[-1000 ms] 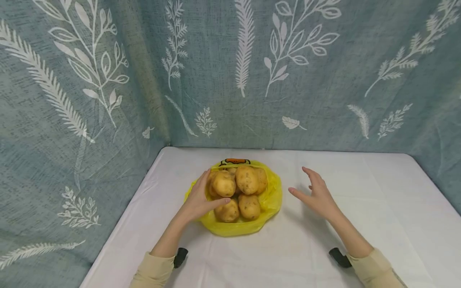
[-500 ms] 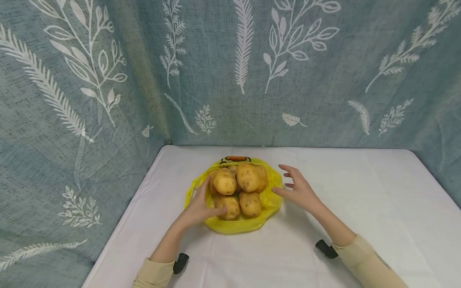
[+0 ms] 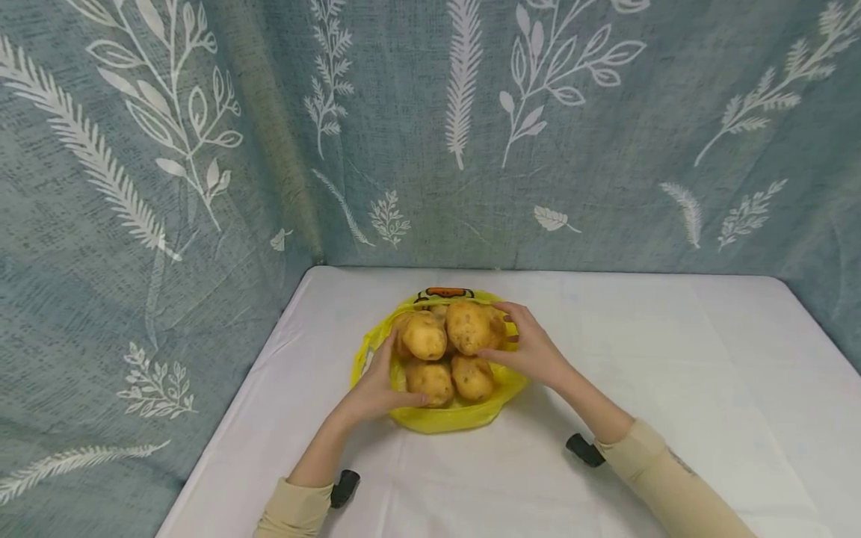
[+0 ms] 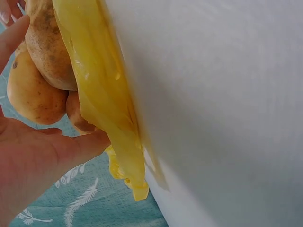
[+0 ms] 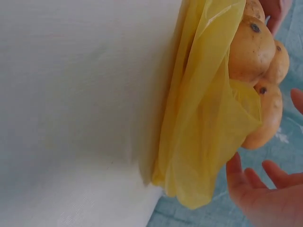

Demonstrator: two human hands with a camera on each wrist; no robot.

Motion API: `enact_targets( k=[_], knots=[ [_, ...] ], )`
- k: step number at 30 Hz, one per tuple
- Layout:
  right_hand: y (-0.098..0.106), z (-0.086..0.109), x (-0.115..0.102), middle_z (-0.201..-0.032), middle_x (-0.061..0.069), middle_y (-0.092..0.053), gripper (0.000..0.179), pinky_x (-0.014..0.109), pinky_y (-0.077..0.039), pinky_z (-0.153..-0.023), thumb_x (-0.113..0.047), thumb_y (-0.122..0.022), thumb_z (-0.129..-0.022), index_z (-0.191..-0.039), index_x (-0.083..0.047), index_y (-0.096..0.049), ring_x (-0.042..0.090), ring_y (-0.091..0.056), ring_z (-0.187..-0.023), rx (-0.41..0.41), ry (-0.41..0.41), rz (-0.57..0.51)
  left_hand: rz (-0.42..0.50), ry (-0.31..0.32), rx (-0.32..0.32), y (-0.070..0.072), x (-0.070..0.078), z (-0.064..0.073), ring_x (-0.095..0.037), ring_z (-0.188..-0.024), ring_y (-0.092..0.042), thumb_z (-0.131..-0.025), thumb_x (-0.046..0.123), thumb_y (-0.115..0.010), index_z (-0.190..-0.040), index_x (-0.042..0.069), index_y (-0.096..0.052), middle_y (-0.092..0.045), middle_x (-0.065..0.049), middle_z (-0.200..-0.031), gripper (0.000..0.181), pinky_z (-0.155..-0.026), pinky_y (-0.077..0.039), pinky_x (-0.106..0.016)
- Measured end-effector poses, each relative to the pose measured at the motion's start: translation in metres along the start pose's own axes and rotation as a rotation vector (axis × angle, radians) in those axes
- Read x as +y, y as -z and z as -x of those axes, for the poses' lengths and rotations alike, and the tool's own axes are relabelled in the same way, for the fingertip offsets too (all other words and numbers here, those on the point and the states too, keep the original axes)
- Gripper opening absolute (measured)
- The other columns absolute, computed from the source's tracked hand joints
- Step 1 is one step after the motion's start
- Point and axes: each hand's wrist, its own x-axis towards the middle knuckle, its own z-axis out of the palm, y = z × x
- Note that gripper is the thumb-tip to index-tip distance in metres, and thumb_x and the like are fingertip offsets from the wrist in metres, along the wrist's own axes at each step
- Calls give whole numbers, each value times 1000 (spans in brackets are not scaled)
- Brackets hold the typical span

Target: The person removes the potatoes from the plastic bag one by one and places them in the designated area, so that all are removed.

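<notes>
Several potatoes [image 3: 467, 329] lie heaped in a yellow plastic bag [image 3: 444, 422] whose mouth is spread wide around them. The left hand [image 3: 366, 390] is at the bag's left side, fingers along the inner edge and thumb by the lower left potato [image 3: 430, 382]. From the right, the other hand [image 3: 538, 356] reaches over the bag's rim, its thumb in front of the upper right potatoes and its fingers behind. In the right wrist view that hand [image 5: 272, 196] has its fingers spread beside a potato [image 5: 267, 111]. Whether its fingertips touch is unclear.
A white cloth covers the table [image 3: 646, 359]. Blue-green curtains [image 3: 578, 149] with white leaf prints hang behind it and on the left. A black wrist device [image 3: 584, 450] sits under the right forearm, and another black device [image 3: 345, 488] under the left.
The right hand has moved left from beside the bag to over its right rim and up to the potatoes. The left hand stays at the left side with little movement.
</notes>
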Motion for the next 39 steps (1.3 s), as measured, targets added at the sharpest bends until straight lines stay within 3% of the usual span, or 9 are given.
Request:
enact_targets(
  k=[10,39],
  knots=[
    [-12,-12,-1,-147,21,-37,83,56,-32,-107,-27,-81,-81,-147,-5,-36,38,-36,-135,-18,26,54,-16,-29,-6,-2,-2,-2,-38,-147,0,-74,28,-87,-157,9,6,4,-21,-160,126,-114,-11,-58],
    [-15,-15,-2,-139,19,-46,84,47,-44,-98,-24,-83,-80,-146,-3,-36,32,-50,-122,-2,4,48,-43,10,-48,-4,-1,0,-40,-146,2,-76,33,-85,-157,8,4,9,-21,-160,122,-112,-12,-62]
  ],
)
